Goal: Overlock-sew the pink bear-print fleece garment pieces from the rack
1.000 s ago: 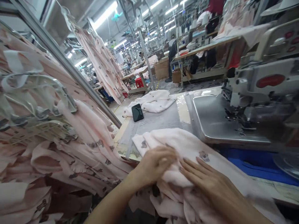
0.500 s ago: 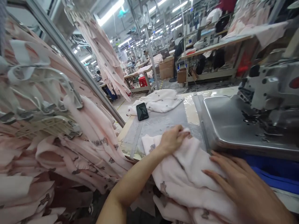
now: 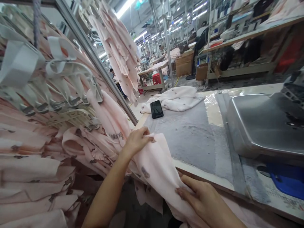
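Garment workshop, grey table point(image 3: 190, 139) | left hand point(image 3: 137, 141) pinched pink garment point(image 3: 156, 164) at table's near-left edge | right hand point(image 3: 201, 199) clamped its lower fold | garment hung half off, unsewn | phone point(image 3: 156, 109), white garment point(image 3: 177, 98) lay beyond.

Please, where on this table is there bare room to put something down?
The grey mat lies bare between the phone, the steel machine bed and the pink garment that both hands hold. The rack of pink garments on the left is crowded.
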`<action>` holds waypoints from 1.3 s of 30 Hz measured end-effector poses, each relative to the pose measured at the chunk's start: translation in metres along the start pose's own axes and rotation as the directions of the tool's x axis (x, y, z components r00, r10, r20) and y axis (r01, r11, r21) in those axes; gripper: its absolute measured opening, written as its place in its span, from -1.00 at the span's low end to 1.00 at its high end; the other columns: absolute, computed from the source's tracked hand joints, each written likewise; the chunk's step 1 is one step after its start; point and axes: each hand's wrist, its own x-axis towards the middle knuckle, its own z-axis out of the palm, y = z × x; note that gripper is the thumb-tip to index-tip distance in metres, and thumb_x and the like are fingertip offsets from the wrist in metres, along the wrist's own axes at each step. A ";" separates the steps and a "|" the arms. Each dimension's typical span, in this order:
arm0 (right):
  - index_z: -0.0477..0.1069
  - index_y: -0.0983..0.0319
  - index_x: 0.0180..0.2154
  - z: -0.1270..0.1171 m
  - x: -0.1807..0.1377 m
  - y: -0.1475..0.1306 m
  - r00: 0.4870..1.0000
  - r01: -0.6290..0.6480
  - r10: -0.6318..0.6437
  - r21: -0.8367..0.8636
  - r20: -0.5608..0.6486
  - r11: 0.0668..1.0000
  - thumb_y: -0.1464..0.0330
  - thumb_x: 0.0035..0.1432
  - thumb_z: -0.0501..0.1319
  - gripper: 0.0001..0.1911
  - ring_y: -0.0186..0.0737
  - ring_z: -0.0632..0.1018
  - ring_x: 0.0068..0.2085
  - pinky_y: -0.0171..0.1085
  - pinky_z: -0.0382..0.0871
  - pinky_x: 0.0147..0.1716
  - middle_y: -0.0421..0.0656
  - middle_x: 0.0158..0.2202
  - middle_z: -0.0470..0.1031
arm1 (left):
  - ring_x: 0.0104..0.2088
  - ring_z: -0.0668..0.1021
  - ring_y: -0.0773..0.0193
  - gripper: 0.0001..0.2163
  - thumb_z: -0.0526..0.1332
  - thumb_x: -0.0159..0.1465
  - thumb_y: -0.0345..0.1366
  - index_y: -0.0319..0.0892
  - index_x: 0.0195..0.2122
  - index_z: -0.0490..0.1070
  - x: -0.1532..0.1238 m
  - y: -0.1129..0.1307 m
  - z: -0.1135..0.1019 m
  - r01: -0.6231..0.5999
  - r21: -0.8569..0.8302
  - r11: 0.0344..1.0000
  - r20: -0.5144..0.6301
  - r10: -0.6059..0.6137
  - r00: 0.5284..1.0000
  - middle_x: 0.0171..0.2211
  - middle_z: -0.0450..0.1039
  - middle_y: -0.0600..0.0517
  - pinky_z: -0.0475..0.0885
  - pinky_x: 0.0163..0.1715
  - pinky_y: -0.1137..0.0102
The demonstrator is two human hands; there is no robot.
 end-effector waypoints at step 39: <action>0.54 0.19 -0.55 -0.061 -0.024 -0.044 0.937 0.268 -0.204 0.212 -0.283 0.940 0.05 0.29 0.23 -0.53 -0.22 0.46 -0.56 -0.36 0.35 -0.63 -0.22 -0.60 0.37 | -0.52 0.51 0.48 -0.57 0.57 -0.03 -0.17 -0.19 -0.30 0.38 -0.011 0.091 -0.046 -0.144 -0.902 0.407 0.016 0.364 0.931 -0.53 0.51 0.17 0.32 -0.46 0.59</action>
